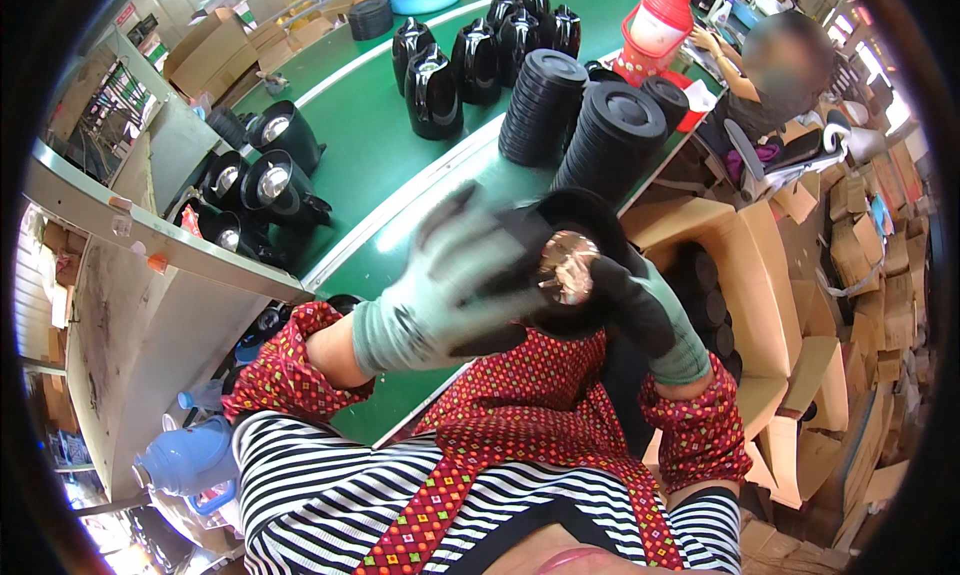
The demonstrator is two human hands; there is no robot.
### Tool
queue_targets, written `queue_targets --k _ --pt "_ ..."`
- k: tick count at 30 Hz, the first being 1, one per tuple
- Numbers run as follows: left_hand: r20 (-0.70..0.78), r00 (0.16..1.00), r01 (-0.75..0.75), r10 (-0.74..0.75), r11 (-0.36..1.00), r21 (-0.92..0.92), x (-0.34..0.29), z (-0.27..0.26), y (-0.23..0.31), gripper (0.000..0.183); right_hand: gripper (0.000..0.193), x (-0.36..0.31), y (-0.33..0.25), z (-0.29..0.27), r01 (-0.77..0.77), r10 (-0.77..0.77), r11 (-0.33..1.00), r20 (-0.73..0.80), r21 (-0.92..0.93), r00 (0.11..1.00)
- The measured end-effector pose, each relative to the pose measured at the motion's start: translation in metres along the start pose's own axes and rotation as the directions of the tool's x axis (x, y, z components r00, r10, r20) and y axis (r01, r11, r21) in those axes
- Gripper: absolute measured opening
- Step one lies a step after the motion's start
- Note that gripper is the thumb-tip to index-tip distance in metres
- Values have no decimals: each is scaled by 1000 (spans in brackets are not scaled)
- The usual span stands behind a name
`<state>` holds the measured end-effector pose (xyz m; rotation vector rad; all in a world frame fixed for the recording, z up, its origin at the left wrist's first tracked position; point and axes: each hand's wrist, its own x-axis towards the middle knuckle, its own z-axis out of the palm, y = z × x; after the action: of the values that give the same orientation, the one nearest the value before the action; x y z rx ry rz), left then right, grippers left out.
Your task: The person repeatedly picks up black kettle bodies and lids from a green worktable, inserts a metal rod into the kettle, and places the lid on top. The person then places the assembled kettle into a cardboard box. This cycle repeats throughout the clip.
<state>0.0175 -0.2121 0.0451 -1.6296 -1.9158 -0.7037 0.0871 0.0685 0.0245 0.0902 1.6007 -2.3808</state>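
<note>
In front of my chest I hold a glossy black jug [580, 210], tipped so that a shiny metallic round part shows inside its dark rim. My right hand [650, 310], in a grey-green glove with dark fingers, is closed round its right side. On the other side is my left hand [455, 275], gloved alike and smeared by motion; its fingers lie at or close to the jug's left side, and whether they grip it is unclear. Just beyond stand tall stacks of black round discs [612, 135].
Several black jugs [434, 95] stand upright on the green table [370, 125]; others [275, 183] lie at the left, showing silvery insides. An open cardboard box [770, 295] with black round pieces stands at my right. Far right, a person [760, 105] sits beyond a red-and-white container [660, 25].
</note>
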Motion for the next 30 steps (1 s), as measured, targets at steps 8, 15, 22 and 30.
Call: queue_targets --k 8,15,22,30 --pt "493 687 429 -534 -249 -868 -78 102 -1 104 69 -85 54 -32 -25 13 954 44 298 999" --pt "519 686 467 -510 -239 -851 -75 115 31 82 47 -73 80 -78 -78 61 986 113 149 992" --pt "508 636 342 -581 -377 -860 -73 113 25 51 55 -7 -17 4 -162 234 903 140 -399 962" --pt "387 738 494 -553 52 -868 -96 113 9 61 96 149 -96 -81 -140 -570 -326 77 -935 818"
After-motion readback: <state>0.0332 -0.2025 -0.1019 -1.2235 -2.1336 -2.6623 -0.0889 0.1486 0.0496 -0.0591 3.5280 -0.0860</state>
